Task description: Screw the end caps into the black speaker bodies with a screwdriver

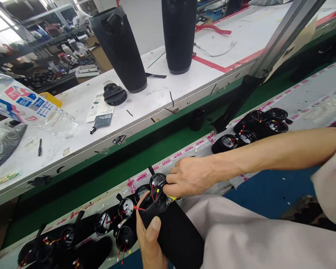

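A black fabric-covered cylinder (pixel 180 235) lies tilted against the lap, its open end up and to the left, with red wires and small yellow and white connectors (pixel 157 191) showing there. My left hand (pixel 151 239) is wrapped round it near the open end, thumb on the near side. At the rim, my right hand (pixel 190 175) has its fingers pressed together by a small yellow piece (pixel 172 197); what they pinch, if anything, is too small to name. Similar cylinders with open wired ends (pixel 126 207) lie beside and behind it.
More wired cylinders (pixel 248 137) lie on the lower ledge at the right. On the white upper bench (pixel 154 97) stand two tall black cylinders (pixel 180 37), with a round black part (pixel 114 94), a plastic bottle (pixel 30 106) and red cutters or pliers handles (pixel 214 28). A metal post (pixel 285 37) rises at right.
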A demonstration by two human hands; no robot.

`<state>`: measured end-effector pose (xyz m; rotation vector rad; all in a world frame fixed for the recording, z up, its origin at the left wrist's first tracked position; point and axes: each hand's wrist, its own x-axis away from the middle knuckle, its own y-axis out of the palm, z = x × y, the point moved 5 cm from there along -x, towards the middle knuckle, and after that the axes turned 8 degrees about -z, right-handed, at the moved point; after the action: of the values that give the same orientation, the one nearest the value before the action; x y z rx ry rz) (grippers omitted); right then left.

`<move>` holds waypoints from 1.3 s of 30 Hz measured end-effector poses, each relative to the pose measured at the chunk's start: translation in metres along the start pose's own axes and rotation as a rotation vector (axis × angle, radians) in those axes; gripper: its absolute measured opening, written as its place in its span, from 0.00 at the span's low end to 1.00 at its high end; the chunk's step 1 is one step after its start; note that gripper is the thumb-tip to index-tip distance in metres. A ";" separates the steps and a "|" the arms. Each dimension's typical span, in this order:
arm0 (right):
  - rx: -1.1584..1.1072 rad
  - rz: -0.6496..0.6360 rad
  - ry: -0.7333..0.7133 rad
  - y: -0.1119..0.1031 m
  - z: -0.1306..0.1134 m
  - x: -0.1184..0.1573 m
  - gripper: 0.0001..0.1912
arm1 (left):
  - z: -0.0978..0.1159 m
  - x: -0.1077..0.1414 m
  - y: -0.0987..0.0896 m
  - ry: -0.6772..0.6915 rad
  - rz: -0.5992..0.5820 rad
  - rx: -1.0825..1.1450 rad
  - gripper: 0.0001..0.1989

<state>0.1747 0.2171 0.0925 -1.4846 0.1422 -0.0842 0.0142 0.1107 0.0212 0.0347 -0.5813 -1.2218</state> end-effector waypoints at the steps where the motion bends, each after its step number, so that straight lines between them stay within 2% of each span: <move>1: -0.005 0.014 0.014 0.000 -0.001 0.000 0.06 | -0.001 0.000 0.000 0.006 0.004 0.003 0.47; 8: -0.026 -0.019 0.034 0.000 -0.007 0.001 0.05 | -0.004 -0.002 -0.007 0.027 0.038 -0.022 0.47; 13: -0.030 -0.029 0.047 -0.009 -0.007 0.004 0.05 | -0.003 -0.003 -0.014 0.068 0.021 -0.129 0.45; 18: 0.020 -0.099 0.036 -0.018 -0.010 0.005 0.06 | 0.004 -0.003 -0.021 0.130 0.026 -0.277 0.42; 25: 0.070 -0.155 0.027 -0.027 -0.013 0.002 0.07 | 0.001 -0.003 -0.028 0.140 0.064 -0.337 0.40; 31: 0.078 -0.211 0.034 -0.024 -0.016 -0.002 0.08 | -0.001 -0.002 -0.035 0.132 0.057 -0.357 0.40; 36: 0.065 -0.126 0.068 -0.017 -0.019 -0.004 0.06 | 0.006 0.002 -0.039 0.165 0.139 -0.455 0.41; 39: -0.024 -0.073 0.066 -0.008 -0.014 -0.006 0.08 | 0.002 0.002 -0.033 0.103 0.114 -0.287 0.42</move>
<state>0.1669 0.2034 0.0999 -1.5115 0.1429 -0.1916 -0.0148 0.0976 0.0130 -0.1743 -0.3108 -1.1747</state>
